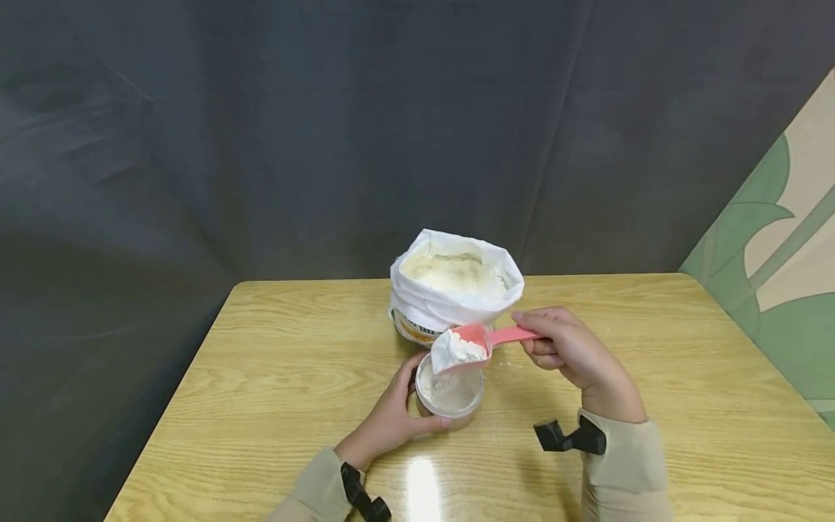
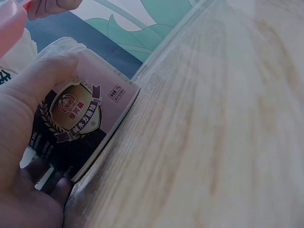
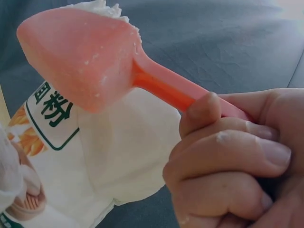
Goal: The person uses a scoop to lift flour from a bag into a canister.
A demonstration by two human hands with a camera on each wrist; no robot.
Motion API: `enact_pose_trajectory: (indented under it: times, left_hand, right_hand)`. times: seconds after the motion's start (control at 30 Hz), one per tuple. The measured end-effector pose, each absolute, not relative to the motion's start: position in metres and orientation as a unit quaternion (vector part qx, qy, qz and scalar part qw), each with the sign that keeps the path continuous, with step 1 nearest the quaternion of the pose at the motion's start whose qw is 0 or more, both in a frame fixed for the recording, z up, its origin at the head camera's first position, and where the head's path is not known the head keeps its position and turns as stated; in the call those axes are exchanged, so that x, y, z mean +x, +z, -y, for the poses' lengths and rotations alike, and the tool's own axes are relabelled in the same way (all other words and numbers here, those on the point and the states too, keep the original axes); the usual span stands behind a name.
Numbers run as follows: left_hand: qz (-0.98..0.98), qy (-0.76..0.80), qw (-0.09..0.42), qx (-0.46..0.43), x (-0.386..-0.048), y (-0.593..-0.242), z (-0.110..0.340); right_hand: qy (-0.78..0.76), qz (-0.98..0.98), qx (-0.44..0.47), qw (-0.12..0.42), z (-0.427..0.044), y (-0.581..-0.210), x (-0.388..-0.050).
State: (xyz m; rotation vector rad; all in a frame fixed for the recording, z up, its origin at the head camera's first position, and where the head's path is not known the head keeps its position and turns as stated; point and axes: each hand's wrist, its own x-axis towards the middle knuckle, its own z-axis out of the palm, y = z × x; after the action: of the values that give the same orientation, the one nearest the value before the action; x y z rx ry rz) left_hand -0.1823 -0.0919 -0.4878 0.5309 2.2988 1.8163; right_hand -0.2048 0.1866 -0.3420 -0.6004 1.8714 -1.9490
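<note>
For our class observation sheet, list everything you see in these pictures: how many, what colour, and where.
Scoop: one, pink, in the right grip.
Tub: one, clear-rimmed with a dark and pinkish label, on the table.
Bag: one, white with printing, open, standing behind the tub.
Powder: uncountable, white to cream, in scoop, tub and bag.
Table: one, yellowish wood grain, under everything.
Backdrop: one, dark grey-blue, behind the table.
Leaf mural: one, green and beige, far right.
Wrist clips: two, black, one at each wrist.
Sleeves: two, beige, on both forearms.
Left grip: one, bare, around the tub.
Right grip: one, bare, around the scoop's handle.
</note>
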Motion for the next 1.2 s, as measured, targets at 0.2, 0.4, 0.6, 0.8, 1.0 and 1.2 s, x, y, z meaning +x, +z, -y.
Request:
enact_pose_trajectory:
  times: [0.2,0.4,0.6,0.8,1.0,1.2]
  left_hand:
    - [-0.768,0.608,0.084,0.181,-0.183,-0.49,0.092]
    - [-0.769,0.607,0.083,0.185,-0.184,-0.49,0.093]
    - [-0.77,0.606,0.084,0.183,-0.184,-0.491,0.093]
    - [-0.77,0.607,0.083,0.182,-0.184,-0.489,0.092]
    - [-0.77,0.606,0.087,0.181,-0.184,-0.489,0.093]
    - [-0.767,0.609,0.086,0.183,-0.184,-0.49,0.093]
  right_hand:
    - [-0.673,-0.687,-0.199,0.189,-0.187,-0.343,-0.206]
    - [-0.651,-0.706,-0.194,0.201,-0.182,-0.345,-0.207]
    - [-0.632,-0.722,-0.186,0.208,-0.179,-0.348,-0.209]
    - [-0.61,-0.744,-0.173,0.214,-0.174,-0.351,-0.212]
    - [-0.594,-0.758,-0.162,0.217,-0.169,-0.352,-0.212]
    - [-0.578,-0.773,-0.153,0.213,-0.163,-0.35,-0.209]
